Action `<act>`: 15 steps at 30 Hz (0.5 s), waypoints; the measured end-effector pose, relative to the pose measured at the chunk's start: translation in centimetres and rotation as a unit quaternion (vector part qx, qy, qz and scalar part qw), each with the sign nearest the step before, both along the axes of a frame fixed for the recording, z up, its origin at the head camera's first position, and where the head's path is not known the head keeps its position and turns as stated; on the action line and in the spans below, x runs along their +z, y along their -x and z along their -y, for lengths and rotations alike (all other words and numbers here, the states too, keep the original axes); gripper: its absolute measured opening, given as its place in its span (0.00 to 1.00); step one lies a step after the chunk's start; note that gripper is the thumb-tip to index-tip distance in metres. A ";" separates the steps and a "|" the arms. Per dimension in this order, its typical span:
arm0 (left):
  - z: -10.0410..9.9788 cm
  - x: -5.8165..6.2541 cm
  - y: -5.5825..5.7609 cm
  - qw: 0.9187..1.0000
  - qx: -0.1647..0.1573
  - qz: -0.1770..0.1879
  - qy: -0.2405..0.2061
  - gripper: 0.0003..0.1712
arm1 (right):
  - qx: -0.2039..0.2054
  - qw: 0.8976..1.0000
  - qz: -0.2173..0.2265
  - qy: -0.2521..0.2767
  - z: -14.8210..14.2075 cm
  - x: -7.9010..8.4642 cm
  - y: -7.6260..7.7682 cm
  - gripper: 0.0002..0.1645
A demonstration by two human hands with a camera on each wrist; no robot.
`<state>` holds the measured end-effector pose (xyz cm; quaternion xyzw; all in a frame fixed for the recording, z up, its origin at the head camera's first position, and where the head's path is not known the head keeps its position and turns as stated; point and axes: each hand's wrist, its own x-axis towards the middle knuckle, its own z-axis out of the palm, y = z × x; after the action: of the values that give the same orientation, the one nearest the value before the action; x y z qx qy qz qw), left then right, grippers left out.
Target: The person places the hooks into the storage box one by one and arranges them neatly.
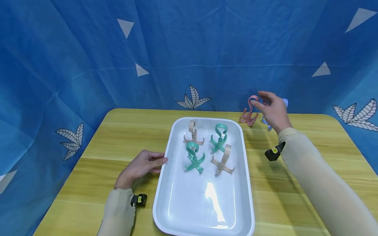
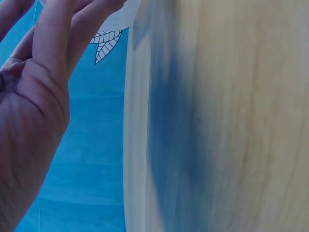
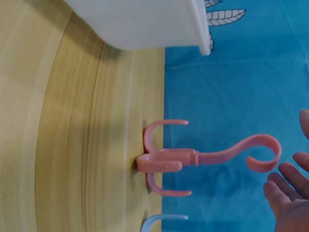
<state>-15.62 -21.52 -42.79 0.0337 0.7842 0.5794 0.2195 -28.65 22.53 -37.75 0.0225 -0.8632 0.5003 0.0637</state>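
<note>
A pink rotating hanger hook, with upturned prongs and a curled top, stands at the table's back edge. My right hand is beside its curl, thumb and fingers spread apart. In the right wrist view the fingertips sit just below the curl of the pink hook with nothing between them. My left hand grips the left rim of a white tray, thumb over the edge. Inside the tray stand two green hooks and two beige hooks.
Behind my right hand a blue hook is partly hidden. Everything rests on a wood-grain table. A blue cloth with leaf and triangle prints hangs along the back and sides.
</note>
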 end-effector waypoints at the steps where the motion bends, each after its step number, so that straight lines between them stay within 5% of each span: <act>1: 0.0 0.0 0.0 1.000 0.000 0.000 0.001 0.28 | 0.000 1.000 -0.001 -0.003 0.0 -0.1 0.1 0.40; 15: 0.0 -0.2 0.0 1.000 0.003 -0.002 -0.003 0.28 | -0.010 0.999 -0.011 -0.038 -0.1 -0.7 1.3 0.27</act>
<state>-15.62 -21.52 -42.94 0.0327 0.7829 0.5825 0.2160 -29.93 22.59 -38.48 0.0218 -0.8811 0.4661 0.0770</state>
